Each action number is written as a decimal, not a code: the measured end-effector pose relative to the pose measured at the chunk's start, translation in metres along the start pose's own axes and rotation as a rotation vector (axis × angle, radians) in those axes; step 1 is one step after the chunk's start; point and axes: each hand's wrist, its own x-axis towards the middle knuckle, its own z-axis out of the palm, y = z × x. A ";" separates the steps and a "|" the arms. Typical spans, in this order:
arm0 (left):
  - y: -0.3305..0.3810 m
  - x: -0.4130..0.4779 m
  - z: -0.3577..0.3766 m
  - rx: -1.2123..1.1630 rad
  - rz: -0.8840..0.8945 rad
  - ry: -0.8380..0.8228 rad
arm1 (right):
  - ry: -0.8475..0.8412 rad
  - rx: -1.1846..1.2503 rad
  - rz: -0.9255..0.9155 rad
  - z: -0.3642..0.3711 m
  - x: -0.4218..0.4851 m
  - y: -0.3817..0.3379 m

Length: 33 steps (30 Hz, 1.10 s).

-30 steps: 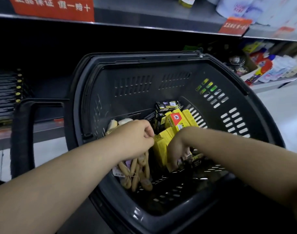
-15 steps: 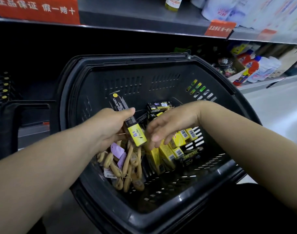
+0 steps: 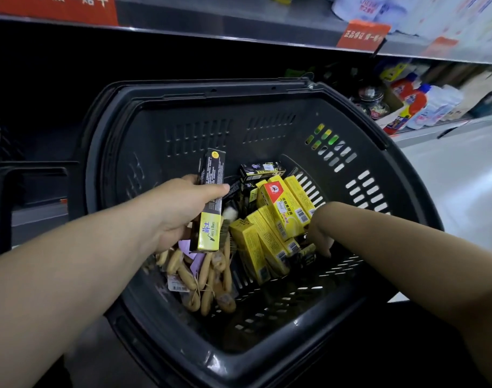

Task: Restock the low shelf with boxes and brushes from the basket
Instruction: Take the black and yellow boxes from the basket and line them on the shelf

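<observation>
- Left hand (image 3: 180,211) grips a long box (image 3: 211,203) at mid-length, above the basket's (image 3: 239,362) left side.
- Right hand (image 3: 320,236) is down among yellow boxes (image 3: 278,217) by the right wall; I cannot tell its grip.
- Probably light, stiff card: pinch the long sides.

The basket (image 3: 211,362) is dark grey moulded plastic with slotted walls, smooth and mostly matt, though its near rim catches a glossy sheen. The yellow boxes (image 3: 250,247) inside it are printed card with a light satin finish, the long black box (image 3: 209,203) raised at the left is glossier card, and the brushes (image 3: 208,287) near it have pale, smooth wooden handles with lilac paper tags (image 3: 195,260). The far shelf (image 3: 239,21) looks like grey painted metal, dull and smooth, while the floor (image 3: 457,175) at the right is pale and shiny.
</observation>
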 end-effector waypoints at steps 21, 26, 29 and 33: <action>0.001 0.002 -0.002 -0.105 0.014 0.006 | 0.591 1.278 -0.686 -0.026 -0.083 0.028; 0.004 0.003 0.001 -0.219 0.069 -0.030 | 0.620 1.678 -0.920 -0.047 -0.105 -0.004; 0.007 0.002 0.002 -0.307 0.116 -0.026 | 0.568 1.840 -0.977 -0.055 -0.108 -0.014; 0.007 0.000 0.002 -0.303 0.135 -0.008 | 0.633 1.805 -0.938 -0.057 -0.108 -0.017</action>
